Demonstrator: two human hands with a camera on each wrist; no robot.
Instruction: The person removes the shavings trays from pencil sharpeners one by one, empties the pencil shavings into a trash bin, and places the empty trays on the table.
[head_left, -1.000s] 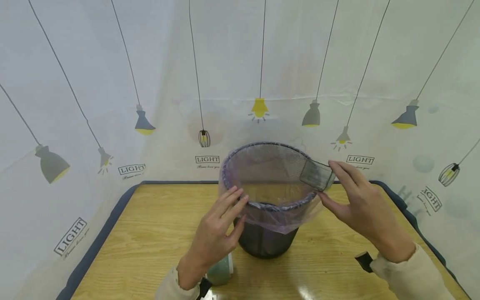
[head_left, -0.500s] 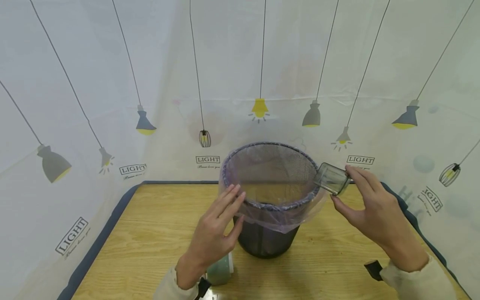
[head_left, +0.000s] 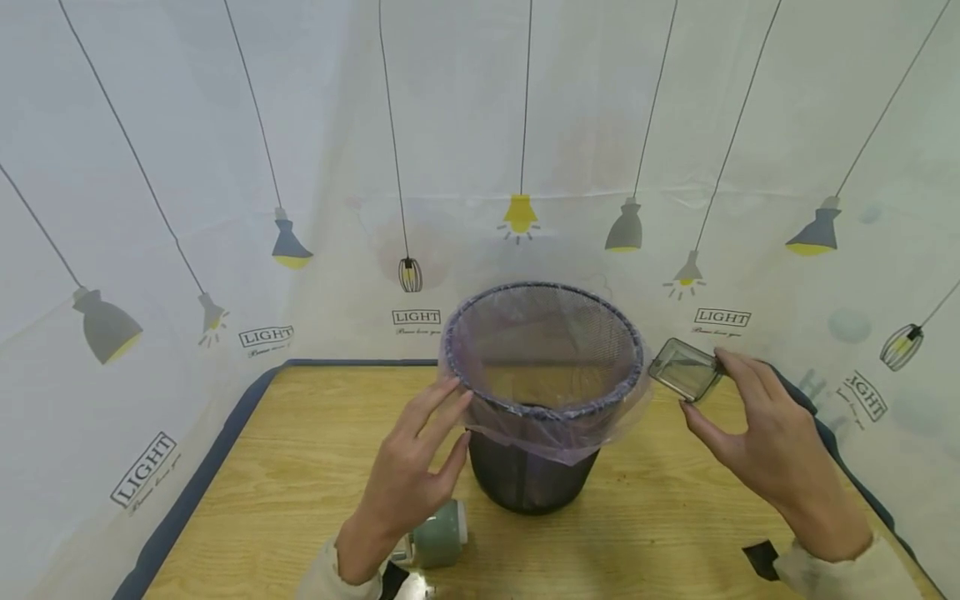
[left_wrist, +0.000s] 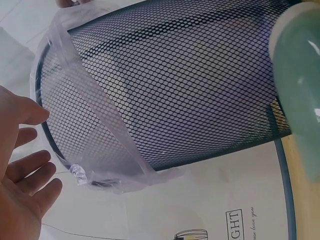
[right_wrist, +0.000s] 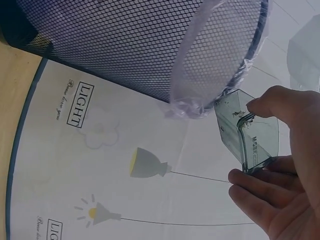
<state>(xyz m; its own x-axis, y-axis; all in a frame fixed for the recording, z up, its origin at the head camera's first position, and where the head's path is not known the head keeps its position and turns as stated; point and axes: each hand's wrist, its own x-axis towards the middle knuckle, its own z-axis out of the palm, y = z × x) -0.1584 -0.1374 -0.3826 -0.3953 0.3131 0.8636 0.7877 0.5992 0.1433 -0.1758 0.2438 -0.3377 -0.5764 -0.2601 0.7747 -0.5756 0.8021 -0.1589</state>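
Observation:
A black mesh wastebasket stands upright on the table, lined with a thin translucent purple bag folded over its rim. To the right of the rim, my right hand pinches a small clear plastic box between thumb and fingers. Dark specks cling to that clear box in the right wrist view, where lettering also shows on its side. My left hand has its fingers loosely extended at the left of the rim, holding nothing. Below it lies a green and white rounded device, partly hidden by the hand and sleeve.
The wooden table has a dark blue edge along its back and sides. Behind it hangs a white sheet printed with lamps and the word LIGHT. A bright reflection shows near the green device.
My right hand has drawn the clear box from inside the basket's rim out to the right and tilted it. The left hand has eased slightly left from the rim.

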